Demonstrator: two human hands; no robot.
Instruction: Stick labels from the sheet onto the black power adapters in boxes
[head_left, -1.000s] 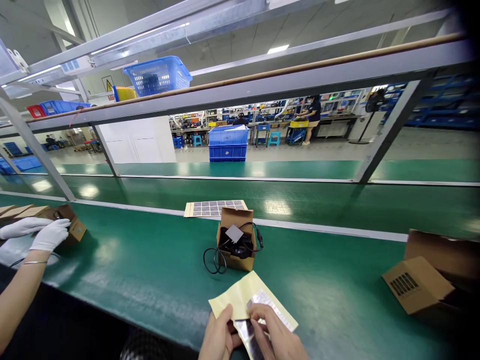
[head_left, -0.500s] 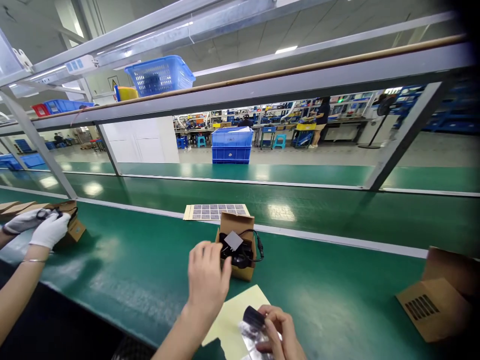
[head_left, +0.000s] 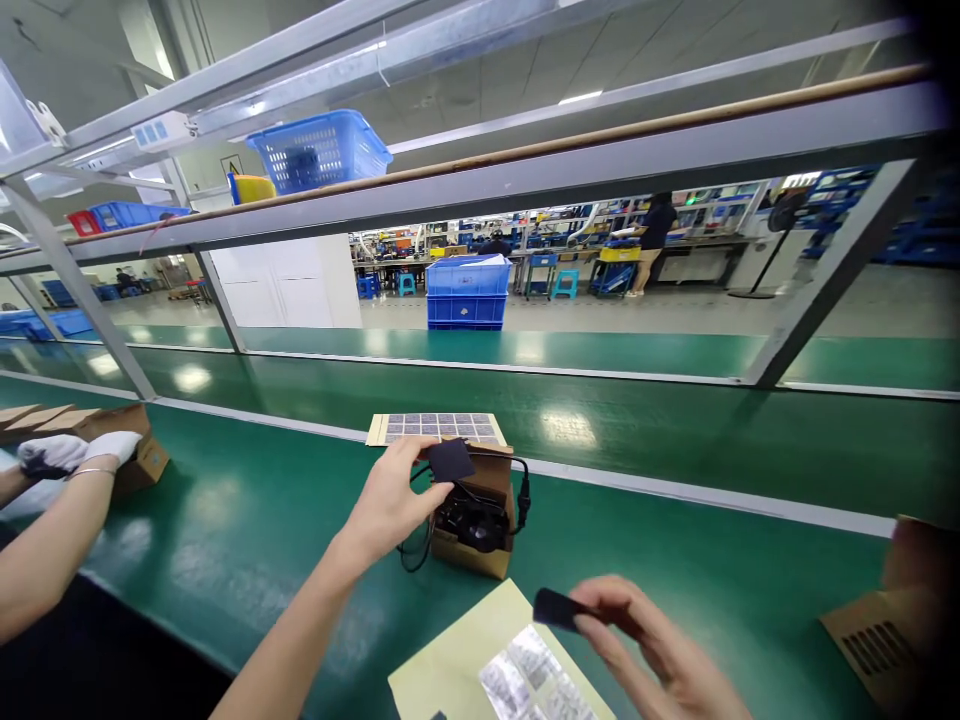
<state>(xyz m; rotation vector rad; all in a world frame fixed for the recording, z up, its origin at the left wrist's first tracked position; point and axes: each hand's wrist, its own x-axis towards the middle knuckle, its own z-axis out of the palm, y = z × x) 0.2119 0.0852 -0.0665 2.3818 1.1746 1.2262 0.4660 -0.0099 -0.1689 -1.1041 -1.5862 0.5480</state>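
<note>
My left hand (head_left: pixel 397 495) pinches a dark square piece (head_left: pixel 451 460) between thumb and fingers, at the upper left of an open cardboard box (head_left: pixel 480 563). Inside the box lies a black device (head_left: pixel 476 522), and a black cable (head_left: pixel 523 495) loops out over its right side. Lower right, my right hand (head_left: pixel 637 630) holds a small black strip (head_left: pixel 556 609) by one end. Below that strip, a silvery label sheet (head_left: pixel 517 675) rests on yellow paper (head_left: pixel 435 660).
A sheet of grey labels (head_left: pixel 442 428) lies behind the box. Another cardboard box (head_left: pixel 874 640) stands at the right. A co-worker's gloved hands (head_left: pixel 112 447) are at boxes on the left. A shelf (head_left: pixel 540 160) crosses above the green bench (head_left: pixel 262 530).
My left hand has lifted the square piece off the box contents. My right hand has moved right and up with the black strip, away from the silvery sheet. A cable now hangs left of the box.
</note>
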